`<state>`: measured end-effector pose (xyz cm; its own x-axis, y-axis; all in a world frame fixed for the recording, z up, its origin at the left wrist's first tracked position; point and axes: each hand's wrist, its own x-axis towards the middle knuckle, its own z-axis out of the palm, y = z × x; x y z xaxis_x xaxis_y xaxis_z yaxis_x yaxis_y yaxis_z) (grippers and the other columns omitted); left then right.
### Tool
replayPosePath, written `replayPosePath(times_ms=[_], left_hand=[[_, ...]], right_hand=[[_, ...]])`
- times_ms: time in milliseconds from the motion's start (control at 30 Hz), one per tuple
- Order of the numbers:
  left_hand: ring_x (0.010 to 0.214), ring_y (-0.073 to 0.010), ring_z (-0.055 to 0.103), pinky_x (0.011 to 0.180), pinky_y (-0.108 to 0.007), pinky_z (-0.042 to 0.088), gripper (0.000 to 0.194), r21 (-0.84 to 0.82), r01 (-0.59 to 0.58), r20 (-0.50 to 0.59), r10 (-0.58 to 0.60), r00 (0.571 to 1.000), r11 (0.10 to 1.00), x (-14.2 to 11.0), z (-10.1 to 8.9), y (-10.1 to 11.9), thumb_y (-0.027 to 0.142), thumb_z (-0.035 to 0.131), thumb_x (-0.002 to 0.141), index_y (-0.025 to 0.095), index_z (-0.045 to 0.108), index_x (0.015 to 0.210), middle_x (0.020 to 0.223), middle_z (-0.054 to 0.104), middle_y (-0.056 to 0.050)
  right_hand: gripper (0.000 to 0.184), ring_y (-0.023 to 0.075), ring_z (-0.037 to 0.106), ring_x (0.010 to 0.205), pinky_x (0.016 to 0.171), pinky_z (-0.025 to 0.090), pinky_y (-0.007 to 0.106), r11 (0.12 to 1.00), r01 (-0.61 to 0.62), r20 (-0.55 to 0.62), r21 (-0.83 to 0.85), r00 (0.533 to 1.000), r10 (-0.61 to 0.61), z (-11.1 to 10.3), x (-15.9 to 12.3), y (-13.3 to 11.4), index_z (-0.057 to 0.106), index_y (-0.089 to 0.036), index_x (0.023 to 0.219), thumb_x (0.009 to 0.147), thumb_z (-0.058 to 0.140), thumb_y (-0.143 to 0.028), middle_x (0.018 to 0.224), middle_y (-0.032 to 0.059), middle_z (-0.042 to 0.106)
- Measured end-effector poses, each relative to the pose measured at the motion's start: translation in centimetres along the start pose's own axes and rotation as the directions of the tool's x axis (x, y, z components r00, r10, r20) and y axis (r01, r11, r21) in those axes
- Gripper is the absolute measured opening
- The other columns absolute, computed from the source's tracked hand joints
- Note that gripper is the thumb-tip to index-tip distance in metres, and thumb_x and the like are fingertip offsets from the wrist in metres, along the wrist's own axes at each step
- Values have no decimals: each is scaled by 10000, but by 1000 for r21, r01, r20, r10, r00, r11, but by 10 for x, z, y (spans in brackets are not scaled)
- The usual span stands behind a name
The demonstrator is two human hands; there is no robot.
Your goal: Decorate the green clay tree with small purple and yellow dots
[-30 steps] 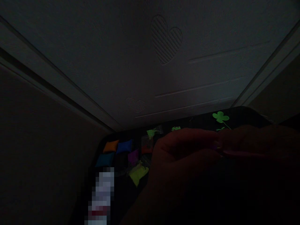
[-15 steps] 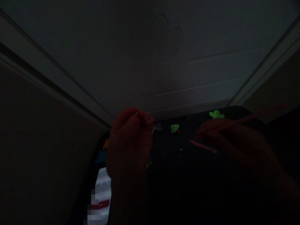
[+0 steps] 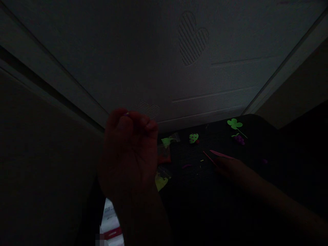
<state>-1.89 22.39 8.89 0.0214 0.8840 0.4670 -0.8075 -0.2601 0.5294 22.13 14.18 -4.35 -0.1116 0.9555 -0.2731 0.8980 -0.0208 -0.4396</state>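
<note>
My left hand is raised, palm toward me, its thumb and forefinger pinched on a tiny purple piece, of which only a speck shows. My right hand is down at the dark table with its fingers closed on a thin pink stick tool. Beside that stick lies a pink plastic knife, close to the fingers. A purple strip and small yellow bits lie left of the right hand. The scene is very dark, so finger detail is poor.
A spotted green mushroom shape, a green four-leaf clover and a purple grape bunch lie toward the back. Bags with green, orange and yellow material sit beside my left hand. A white door stands behind the table.
My right hand has come down to the table, bringing the pink stick beside the knife. My left hand has shifted left, still pinching the purple piece. The bags and grape bunch show more fully.
</note>
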Motion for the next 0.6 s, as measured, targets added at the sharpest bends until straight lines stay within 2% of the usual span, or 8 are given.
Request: replayPosePath(times_ms=[167, 300, 467, 600], left_hand=[[708, -46, 522, 667, -190, 436, 73, -71, -22, -1, 22, 1000, 997, 2, -9, 8, 105, 516, 775, 119, 532, 846, 746, 628, 31], [712, -47, 511, 668, -190, 428, 72, -110, -41, -19, 40, 999, 993, 4, -11, 13, 112, 523, 772, 120, 519, 843, 749, 631, 28], [693, -42, 521, 651, -183, 420, 76, -96, -49, -23, 47, 999, 994, 3, -8, 16, 107, 463, 800, 118, 526, 841, 733, 632, 36], [674, -30, 531, 643, -179, 416, 179, -89, -60, -79, 53, 995, 994, 7, -12, 13, 102, 361, 841, 132, 532, 795, 714, 628, 49]], right_hand=[[218, 148, 584, 692, 574, 423, 256, 998, -9, -113, -65, 994, 2, 0, -1, -13, 561, -203, 929, 831, 395, -306, 897, 61, 615], [219, 165, 572, 844, 696, 425, 289, 990, 41, -182, -132, 981, -65, 0, 1, -24, 571, -212, 911, 845, 375, -287, 1008, 68, 589], [191, 197, 500, 1046, 794, 391, 334, 976, 111, -195, -190, 969, -148, 4, 6, -29, 584, -267, 904, 838, 406, -286, 992, 14, 611], [182, 186, 526, 985, 786, 376, 338, 969, 107, -241, -222, 957, -161, 5, 3, -21, 590, -263, 900, 833, 424, -296, 978, 12, 611]])
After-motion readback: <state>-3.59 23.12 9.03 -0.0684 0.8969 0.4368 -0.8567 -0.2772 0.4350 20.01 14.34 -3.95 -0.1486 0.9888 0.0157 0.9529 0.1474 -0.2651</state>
